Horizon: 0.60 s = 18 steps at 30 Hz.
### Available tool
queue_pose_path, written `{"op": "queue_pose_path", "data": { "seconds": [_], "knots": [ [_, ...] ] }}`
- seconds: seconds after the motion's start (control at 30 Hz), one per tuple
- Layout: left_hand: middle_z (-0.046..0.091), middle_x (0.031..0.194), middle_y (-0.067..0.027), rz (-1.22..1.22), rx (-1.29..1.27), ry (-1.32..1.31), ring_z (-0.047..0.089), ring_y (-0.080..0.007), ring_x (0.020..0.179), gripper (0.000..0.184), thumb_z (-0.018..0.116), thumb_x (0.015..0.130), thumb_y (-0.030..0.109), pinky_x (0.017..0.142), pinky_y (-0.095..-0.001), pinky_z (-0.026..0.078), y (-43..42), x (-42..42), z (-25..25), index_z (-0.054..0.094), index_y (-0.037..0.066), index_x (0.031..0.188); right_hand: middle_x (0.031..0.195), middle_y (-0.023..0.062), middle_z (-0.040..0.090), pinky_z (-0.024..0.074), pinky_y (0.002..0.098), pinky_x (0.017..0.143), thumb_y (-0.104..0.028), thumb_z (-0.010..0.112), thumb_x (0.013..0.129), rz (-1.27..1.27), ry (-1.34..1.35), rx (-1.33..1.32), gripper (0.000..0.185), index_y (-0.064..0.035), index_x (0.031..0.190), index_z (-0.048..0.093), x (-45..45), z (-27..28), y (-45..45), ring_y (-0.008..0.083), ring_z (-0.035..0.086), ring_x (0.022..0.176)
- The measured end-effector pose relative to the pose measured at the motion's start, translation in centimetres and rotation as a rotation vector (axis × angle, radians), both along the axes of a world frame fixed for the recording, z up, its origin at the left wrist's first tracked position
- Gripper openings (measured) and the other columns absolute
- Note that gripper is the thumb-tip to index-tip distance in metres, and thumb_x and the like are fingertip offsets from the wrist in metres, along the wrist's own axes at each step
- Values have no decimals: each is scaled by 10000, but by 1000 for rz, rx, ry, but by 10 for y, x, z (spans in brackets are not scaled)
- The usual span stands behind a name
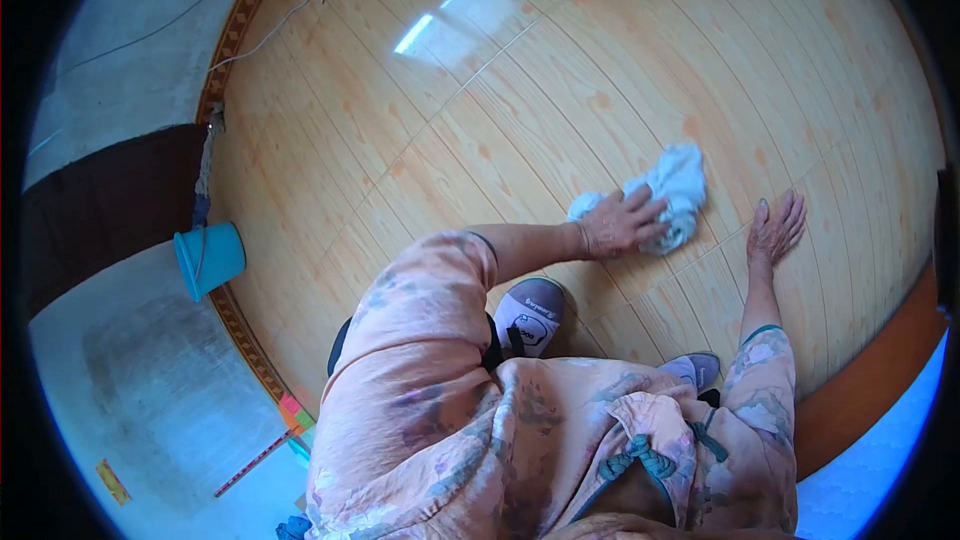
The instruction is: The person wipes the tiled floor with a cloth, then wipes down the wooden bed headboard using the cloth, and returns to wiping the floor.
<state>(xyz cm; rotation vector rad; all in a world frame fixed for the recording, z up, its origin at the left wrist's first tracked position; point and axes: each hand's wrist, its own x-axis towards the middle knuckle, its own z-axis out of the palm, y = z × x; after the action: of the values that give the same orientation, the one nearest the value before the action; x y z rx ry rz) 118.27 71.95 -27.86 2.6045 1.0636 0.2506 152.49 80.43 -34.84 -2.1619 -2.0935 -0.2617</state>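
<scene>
While a blue bucket (222, 258) stands well left of the left hand (618, 228), that hand's fingers press a pale cloth (684, 185); whether they grip, I cannot tell. Bunched beneath and beside them, it looks soft, light, best held by thick folds. Farther right, the right hand (775, 232) lies unclenched on the floor (480, 150).

Left of the left fingers (648, 212), a turquoise bucket (212, 258) is sitting beside a dark-brown panel (115, 212), a patterned border (229, 38) is edging a greyish wall (150, 40) and a pale cable (268, 39) is trailing farther ahead, while an orange-brown board (872, 380) is curving behind and right of the right fingers (793, 212).
</scene>
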Motion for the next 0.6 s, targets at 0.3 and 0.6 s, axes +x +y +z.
{"op": "queue_pose_path", "data": {
  "seconds": [0.3,0.6],
  "knots": [
    [469,1293,-201,379,30,-38,490,-394,1153,602,643,679,106,843,-472,481,53,-120,-17,494,129,1262,1496,105,265,172,479,1115,-423,480,918,-24,-45,-47,616,-97,1416,320,-1,-2,1,291,208,1391],
    [470,1306,-221,1394,103,284,438,-419,1203,535,524,797,156,1007,-456,384,23,-353,-39,436,87,1320,1490,124,271,171,472,1118,-424,497,908,-4,-21,-24,629,-104,1419,318,2,-4,1,309,225,1380]
  ]
}}
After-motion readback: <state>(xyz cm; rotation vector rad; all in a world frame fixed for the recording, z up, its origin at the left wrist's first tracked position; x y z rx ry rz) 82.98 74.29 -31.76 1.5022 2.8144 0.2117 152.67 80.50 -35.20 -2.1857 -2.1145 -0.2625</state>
